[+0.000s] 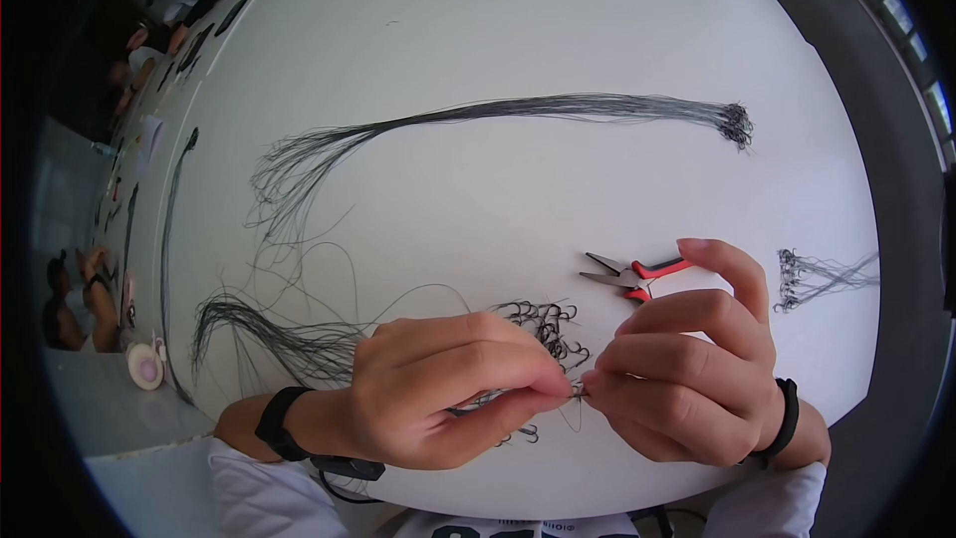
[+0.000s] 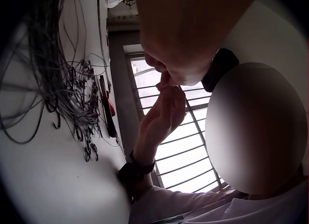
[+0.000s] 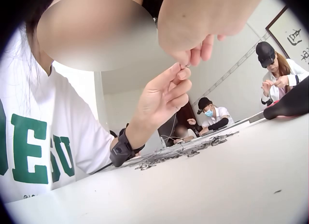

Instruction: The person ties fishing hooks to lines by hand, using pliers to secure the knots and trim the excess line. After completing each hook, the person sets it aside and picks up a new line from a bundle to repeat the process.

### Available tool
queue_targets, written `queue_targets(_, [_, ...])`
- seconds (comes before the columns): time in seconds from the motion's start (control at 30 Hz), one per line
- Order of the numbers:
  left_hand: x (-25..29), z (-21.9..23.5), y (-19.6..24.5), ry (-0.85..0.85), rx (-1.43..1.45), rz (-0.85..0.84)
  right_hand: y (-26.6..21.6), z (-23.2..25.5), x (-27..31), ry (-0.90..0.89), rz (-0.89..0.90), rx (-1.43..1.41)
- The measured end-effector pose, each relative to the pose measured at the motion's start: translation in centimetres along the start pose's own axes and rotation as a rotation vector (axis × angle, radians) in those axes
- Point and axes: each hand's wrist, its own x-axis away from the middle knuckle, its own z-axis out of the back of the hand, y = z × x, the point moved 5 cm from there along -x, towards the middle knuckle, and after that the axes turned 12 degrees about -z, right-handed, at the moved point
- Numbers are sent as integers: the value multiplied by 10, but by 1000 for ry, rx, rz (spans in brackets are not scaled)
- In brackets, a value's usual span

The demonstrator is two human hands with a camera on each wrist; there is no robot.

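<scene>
In the head view my left hand (image 1: 453,384) and right hand (image 1: 687,379) meet fingertip to fingertip over the table. Between them they pinch a thin fishing line (image 1: 579,393), with a fine loop hanging below. Whether a hook sits inside the fingertips I cannot tell. Behind and under the left hand lies a pile of dark fish hooks (image 1: 558,327), whose lines (image 1: 264,334) trail off to the left. Pliers (image 1: 637,277) with red and black handles lie spread just beyond the right hand. In the right wrist view, a strand hangs down from the left hand (image 3: 164,96).
A long bundle of lines (image 1: 478,112) crosses the white table (image 1: 448,30) farther off, its hooks (image 1: 735,126) bunched at the right. More hooks (image 1: 789,281) lie near the right edge. A round pale object (image 1: 146,366) is at left. Other people (image 3: 215,115) sit working along the tables.
</scene>
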Motion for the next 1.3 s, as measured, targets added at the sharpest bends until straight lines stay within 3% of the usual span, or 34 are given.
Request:
queue_targets(0.37, [2,0,-1,14,11,-4,-5,1,2,28,9,26])
queue_targets(0.67, [4,0,-2,18,-38,-72,-8,3,1,-51,68,160])
queue_targets(0.83, [7,4,-3,13,-72,-130,13,-10,-3,-23,-116,-394])
queue_targets(0.87, [8,4,-3,-1,-97,-148,16,-11,-3,-168,-256,-502])
queue_targets(0.9, [9,5,-4,0,-100,-148,17,-10,0,-170,-253,-504])
queue_targets(1.0, [11,5,-1,6,-159,-219,28,-28,12,-514,-689,-1050])
queue_targets(1.03, [10,5,0,-22,-179,-227,27,-28,12,-515,-690,-1052])
queue_targets(1.1, [9,2,1,-50,-195,-230,29,-32,17,-540,-863,-1264])
queue_targets(1.3, [10,-2,-4,20,-161,-151,31,-28,15,-518,-757,-1161])
